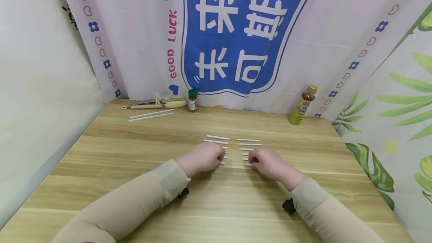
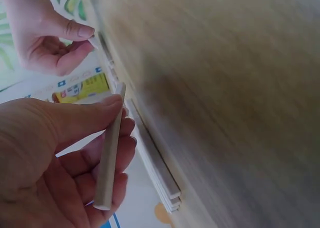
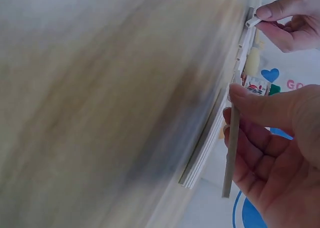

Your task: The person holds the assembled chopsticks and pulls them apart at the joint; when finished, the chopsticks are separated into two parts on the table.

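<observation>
My left hand pinches a short white stick between thumb and fingers, just above the wooden table. Across from it, my right hand pinches another short white stick in the same way. Beyond the hands, similar sticks lie in two columns, a left column and a right column, with a narrow gap between them. The sticks lie roughly parallel, and the hands partly cover the nearer ones in the head view.
Two longer white sticks lie at the back left, in front of beige-tipped tongs. A green-capped spice jar stands beside the tongs. At the back right is a yellow-labelled bottle. A printed cloth hangs behind the table.
</observation>
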Available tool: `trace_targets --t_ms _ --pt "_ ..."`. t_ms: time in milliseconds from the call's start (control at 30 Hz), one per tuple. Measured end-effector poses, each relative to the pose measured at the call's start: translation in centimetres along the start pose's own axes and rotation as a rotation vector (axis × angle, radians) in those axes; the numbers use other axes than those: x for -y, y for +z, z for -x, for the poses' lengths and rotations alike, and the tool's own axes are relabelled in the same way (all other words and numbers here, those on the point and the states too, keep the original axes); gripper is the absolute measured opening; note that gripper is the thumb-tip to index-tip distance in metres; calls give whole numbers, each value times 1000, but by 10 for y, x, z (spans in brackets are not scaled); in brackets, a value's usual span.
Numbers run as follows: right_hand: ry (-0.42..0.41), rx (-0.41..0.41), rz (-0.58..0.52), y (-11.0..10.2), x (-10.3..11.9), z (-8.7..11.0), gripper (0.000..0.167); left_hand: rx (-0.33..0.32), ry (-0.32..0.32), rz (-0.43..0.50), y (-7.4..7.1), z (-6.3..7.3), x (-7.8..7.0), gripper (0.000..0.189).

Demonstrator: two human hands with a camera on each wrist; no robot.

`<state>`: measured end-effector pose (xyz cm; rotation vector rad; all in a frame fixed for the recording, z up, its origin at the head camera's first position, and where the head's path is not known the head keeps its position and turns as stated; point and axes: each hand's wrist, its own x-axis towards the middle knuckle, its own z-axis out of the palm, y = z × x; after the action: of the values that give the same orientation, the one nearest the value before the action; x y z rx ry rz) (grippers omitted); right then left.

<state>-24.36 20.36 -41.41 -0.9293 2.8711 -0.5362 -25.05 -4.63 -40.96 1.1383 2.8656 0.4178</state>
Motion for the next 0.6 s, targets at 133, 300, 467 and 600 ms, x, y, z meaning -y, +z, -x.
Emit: trace_targets --t_ms 133,300,467,600 --pt "7 7 11 2 2 -2 18 -11 19 -23 1 -3 0 30" --pt "4 5 35 4 2 -5 20 -16 22 -71 4 -6 2 32" --pt "13 12 36 5 1 -6 20 -7 15 -88 5 -8 4 31" --pt "23 24 33 5 0 -6 19 -3 12 -84 6 -9 4 30"
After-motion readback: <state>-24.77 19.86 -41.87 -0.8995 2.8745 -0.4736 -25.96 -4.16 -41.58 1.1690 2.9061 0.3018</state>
